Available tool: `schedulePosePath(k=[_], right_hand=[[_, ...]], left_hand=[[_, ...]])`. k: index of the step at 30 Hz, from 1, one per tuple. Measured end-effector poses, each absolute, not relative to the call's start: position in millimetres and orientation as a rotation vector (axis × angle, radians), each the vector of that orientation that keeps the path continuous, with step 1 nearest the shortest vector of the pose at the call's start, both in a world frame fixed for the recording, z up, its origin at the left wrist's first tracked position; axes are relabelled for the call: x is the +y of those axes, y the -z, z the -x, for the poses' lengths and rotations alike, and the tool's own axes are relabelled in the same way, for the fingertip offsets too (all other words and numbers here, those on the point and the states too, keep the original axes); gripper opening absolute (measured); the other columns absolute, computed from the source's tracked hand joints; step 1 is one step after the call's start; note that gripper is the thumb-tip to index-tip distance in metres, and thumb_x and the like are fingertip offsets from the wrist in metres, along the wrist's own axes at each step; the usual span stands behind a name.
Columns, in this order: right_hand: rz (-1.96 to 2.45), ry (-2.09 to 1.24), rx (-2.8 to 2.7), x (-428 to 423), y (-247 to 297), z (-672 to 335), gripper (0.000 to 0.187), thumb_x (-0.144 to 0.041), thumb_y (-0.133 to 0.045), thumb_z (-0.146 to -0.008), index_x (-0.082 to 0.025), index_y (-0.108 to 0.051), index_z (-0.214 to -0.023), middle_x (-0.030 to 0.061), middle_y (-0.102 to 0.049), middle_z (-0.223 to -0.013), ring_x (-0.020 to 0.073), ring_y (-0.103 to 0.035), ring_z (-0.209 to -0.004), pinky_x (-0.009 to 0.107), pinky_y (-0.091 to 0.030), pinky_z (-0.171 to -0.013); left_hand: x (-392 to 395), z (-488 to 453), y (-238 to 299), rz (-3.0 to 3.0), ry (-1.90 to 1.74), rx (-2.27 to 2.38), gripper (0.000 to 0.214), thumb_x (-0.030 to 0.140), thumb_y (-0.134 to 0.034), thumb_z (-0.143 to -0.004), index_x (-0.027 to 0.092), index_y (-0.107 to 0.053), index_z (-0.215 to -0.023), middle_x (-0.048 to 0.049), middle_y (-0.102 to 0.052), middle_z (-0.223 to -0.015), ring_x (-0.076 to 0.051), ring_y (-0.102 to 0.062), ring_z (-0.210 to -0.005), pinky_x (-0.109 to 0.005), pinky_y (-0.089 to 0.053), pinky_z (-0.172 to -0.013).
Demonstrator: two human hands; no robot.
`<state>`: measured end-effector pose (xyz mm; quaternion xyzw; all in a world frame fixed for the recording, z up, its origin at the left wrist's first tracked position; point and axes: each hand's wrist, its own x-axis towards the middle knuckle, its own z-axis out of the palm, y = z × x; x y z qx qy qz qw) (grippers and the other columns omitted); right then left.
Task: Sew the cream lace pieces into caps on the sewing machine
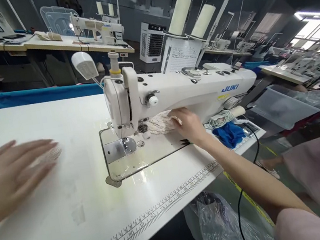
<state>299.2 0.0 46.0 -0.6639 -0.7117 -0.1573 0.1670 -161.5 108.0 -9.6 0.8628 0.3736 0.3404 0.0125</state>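
Note:
My left hand point(16, 177) is over the left part of the white table, blurred by motion. A small piece of beige lace point(51, 155) shows between its thumb and fingers. My right hand point(190, 125) reaches under the arm of the white sewing machine point(167, 92). Its bent fingers are on a bunch of cream lace point(160, 123) lying on the machine bed; the fingertips are partly hidden. The presser foot point(125, 142) and needle plate point(114, 151) lie between my hands, with no fabric under the foot.
Dark thread snips point(185, 142) lie by my right wrist. A blue cloth point(230, 135) and a coiled pale cord point(221, 118) sit at the table's right end. A printed ruler point(143, 223) runs along the front edge. Thread cones point(179, 15) stand behind the machine. A person stands at right.

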Motion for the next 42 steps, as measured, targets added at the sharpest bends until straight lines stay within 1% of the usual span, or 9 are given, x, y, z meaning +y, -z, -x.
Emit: schedulePosePath(k=[6,11,17,21,23,26,28,35,42], right_hand=[[2.042,0.554,-2.085,25.4,-51.5,-302.2,0.025,-0.022,-0.048,-0.091,-0.020,-0.073,-0.087,0.0087,-0.072,-0.075,0.0236,-0.064,-0.071,0.029,-0.030,-0.055],[2.084,0.677,-2.099,33.1,-50.5,-306.9,0.031,-0.020,-0.039,-0.095,-0.013,-0.069,-0.092,0.0156,-0.071,-0.079,0.0251,-0.063,-0.071,0.031,-0.025,-0.056],[1.903,0.708,-2.213,-9.4,-49.0,-281.2,0.026,-0.010,-0.039,-0.094,-0.014,-0.064,-0.097,0.0121,-0.072,-0.087,0.0235,-0.065,-0.083,0.032,-0.037,-0.068],[1.435,-0.067,-2.325,-59.5,-50.8,-226.2,0.022,-0.013,-0.036,-0.099,-0.019,-0.057,-0.100,0.0015,-0.070,-0.080,0.0146,-0.062,-0.069,0.029,-0.044,-0.066],[1.397,-0.713,-2.110,-73.2,-53.2,-206.8,0.017,-0.026,-0.038,-0.102,-0.023,-0.053,-0.099,-0.0006,-0.065,-0.080,0.0129,-0.060,-0.065,0.026,-0.046,-0.060],[1.282,-1.292,-1.461,-75.8,-51.8,-199.0,0.016,-0.039,-0.043,-0.100,-0.025,-0.049,-0.097,-0.0027,-0.058,-0.073,0.0138,-0.062,-0.067,0.027,-0.054,-0.062],[1.255,-1.537,-1.121,-71.4,-45.4,-201.7,0.016,-0.041,-0.048,-0.097,-0.025,-0.047,-0.097,-0.0043,-0.057,-0.068,0.0150,-0.065,-0.063,0.030,-0.058,-0.064],[1.350,-1.844,-0.722,-66.1,-28.7,-197.9,0.025,-0.036,-0.061,-0.092,-0.021,-0.050,-0.110,-0.0001,-0.068,-0.073,0.0157,-0.070,-0.065,0.035,-0.061,-0.076],[1.348,-1.835,-0.682,-68.0,-30.5,-197.6,0.023,-0.034,-0.059,-0.094,-0.021,-0.050,-0.110,-0.0015,-0.067,-0.069,0.0174,-0.072,-0.068,0.036,-0.060,-0.079]], left_hand=[[42.1,64.3,-13.6,-2.933,-0.985,0.748,0.043,0.036,-0.055,-0.088,0.045,-0.055,-0.130,0.0062,-0.074,-0.107,-0.023,-0.071,-0.088,-0.038,-0.057,-0.074],[25.3,34.3,-8.5,-2.911,-0.955,0.598,0.029,0.030,-0.056,-0.091,0.031,-0.064,-0.118,0.0010,-0.075,-0.102,-0.019,-0.071,-0.085,-0.034,-0.058,-0.074],[11.6,22.3,-5.9,-2.884,-1.023,0.642,0.034,0.025,-0.058,-0.091,0.025,-0.058,-0.125,-0.0037,-0.073,-0.112,-0.021,-0.069,-0.097,-0.036,-0.056,-0.081],[4.3,17.9,-7.0,-2.833,-0.823,0.634,0.062,0.033,-0.062,-0.088,0.020,-0.040,-0.144,-0.0119,-0.050,-0.145,-0.029,-0.048,-0.133,-0.045,-0.048,-0.102],[5.2,18.9,-8.6,-2.636,-0.751,0.609,0.048,0.032,-0.059,-0.090,0.021,-0.050,-0.136,-0.0111,-0.050,-0.145,-0.028,-0.045,-0.135,-0.046,-0.046,-0.107],[10.7,25.2,-14.8,-2.132,-0.589,0.592,0.017,0.031,-0.053,-0.094,0.024,-0.067,-0.100,-0.0049,-0.071,-0.114,-0.020,-0.066,-0.107,-0.035,-0.057,-0.089],[14.5,29.9,-20.4,-1.793,-0.497,0.662,0.020,0.036,-0.052,-0.095,0.022,-0.064,-0.088,-0.0027,-0.073,-0.092,-0.016,-0.070,-0.084,-0.028,-0.059,-0.071],[19.9,35.2,-28.5,-1.254,-0.464,0.764,0.035,0.049,-0.049,-0.095,0.018,-0.064,-0.105,-0.0070,-0.068,-0.105,-0.017,-0.066,-0.094,-0.027,-0.055,-0.079],[28.5,44.1,-26.6,-1.433,-0.401,0.713,0.048,0.016,-0.063,-0.082,0.025,-0.054,-0.128,-0.0051,-0.063,-0.112,-0.012,-0.061,-0.081,-0.021,-0.050,-0.063]])
